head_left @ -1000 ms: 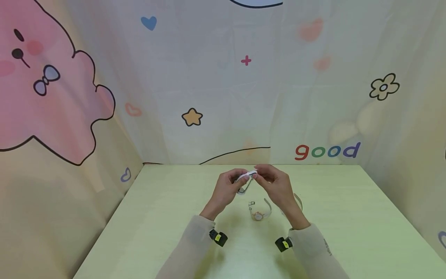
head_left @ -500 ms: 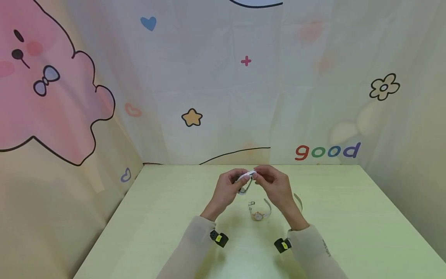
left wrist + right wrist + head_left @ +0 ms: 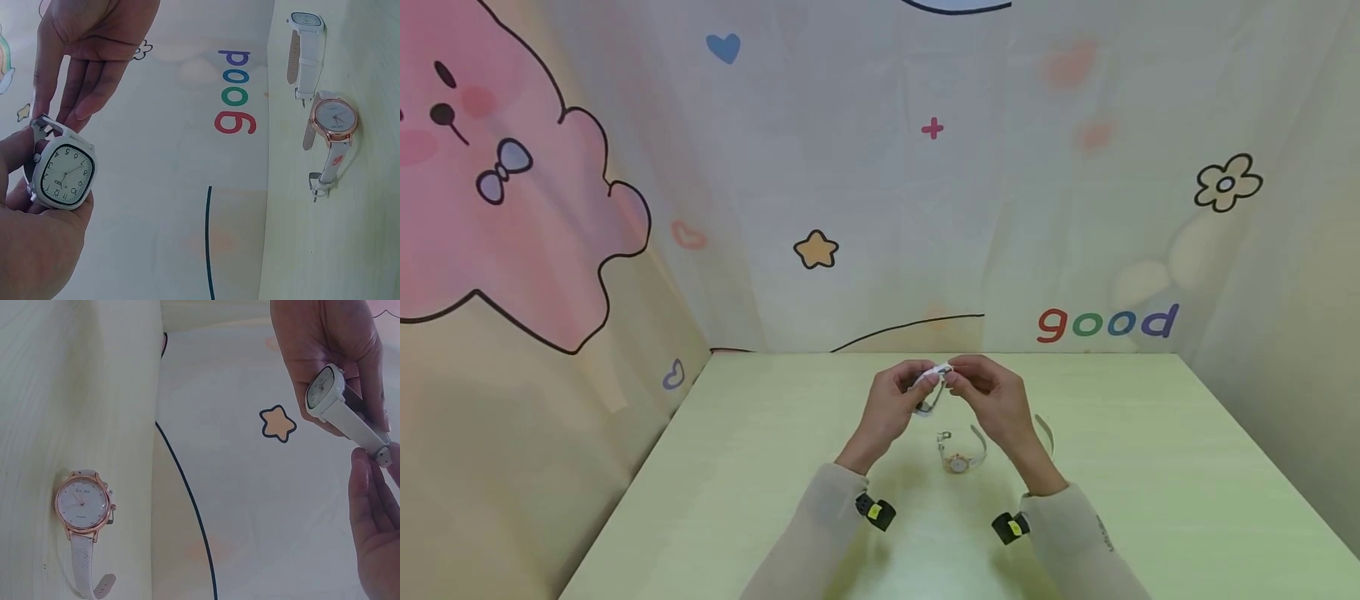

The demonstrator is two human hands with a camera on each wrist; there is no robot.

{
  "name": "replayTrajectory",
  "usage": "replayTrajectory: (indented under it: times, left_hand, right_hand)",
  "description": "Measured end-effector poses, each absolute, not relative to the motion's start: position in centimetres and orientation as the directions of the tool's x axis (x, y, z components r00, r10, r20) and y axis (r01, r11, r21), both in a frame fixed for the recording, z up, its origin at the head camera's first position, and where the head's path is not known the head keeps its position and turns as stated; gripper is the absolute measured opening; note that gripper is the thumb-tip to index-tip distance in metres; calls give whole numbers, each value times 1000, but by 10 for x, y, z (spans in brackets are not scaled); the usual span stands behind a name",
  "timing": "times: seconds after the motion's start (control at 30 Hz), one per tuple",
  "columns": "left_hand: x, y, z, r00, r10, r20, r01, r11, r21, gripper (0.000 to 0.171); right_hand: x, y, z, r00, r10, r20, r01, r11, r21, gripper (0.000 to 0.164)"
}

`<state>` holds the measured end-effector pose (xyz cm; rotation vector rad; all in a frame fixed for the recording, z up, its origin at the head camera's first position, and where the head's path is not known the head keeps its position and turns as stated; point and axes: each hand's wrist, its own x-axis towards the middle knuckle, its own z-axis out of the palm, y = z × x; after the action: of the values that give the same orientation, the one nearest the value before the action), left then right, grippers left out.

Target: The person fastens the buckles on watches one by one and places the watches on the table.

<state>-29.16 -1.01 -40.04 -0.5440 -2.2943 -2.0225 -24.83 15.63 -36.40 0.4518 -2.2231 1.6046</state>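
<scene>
Above the table's far part, both hands hold a white wristwatch (image 3: pixel 67 176) with a squarish dial. My left hand (image 3: pixel 886 407) grips it by the case and strap, thumb on the near side. With thumb and fingertips, my right hand (image 3: pixel 997 402) pinches the strap's buckle end (image 3: pixel 382 456). In the right wrist view the strap forms a loop; whether the buckle is fastened cannot be told. Below the hands, a rose-gold round watch (image 3: pixel 957 463) with a white strap lies on the table. Another white squarish watch (image 3: pixel 307 53) lies beyond it, mostly hidden by my right forearm in the head view.
The pale table (image 3: pixel 737 500) ends at a printed cloth backdrop (image 3: pixel 880 167), close behind the hands. Cloth walls also stand at the left and right. A black device (image 3: pixel 876 512) sits on the left wrist and another (image 3: pixel 1011 527) on the right.
Both hands stay in nearly the same place and keep hold of the watch, with only slight finger movement at the strap end. The head view has shifted a little.
</scene>
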Motion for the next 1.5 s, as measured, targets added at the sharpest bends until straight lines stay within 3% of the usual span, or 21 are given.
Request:
replayTrajectory:
  times: [0.57,0.87,1.13,1.5]
  left_hand:
    - [-288,-13,-397,-931,247,267,291,64,955,28]
    - [-290,-12,-394,-934,243,261,280,46,959,28]
    - [-289,-15,-399,-945,227,234,266,122,956,29]
    - [-290,-15,-398,-944,224,243,271,104,957,30]
  right_hand:
    - [-246,156,-362,-866,-81,493,-489,334,-806,23]
    - [-269,162,-386,-856,-46,516,-500,333,-799,25]
    - [-268,160,-392,-843,-57,535,-520,346,-781,26]
    - [-256,152,-375,-848,-71,525,-508,391,-768,25]
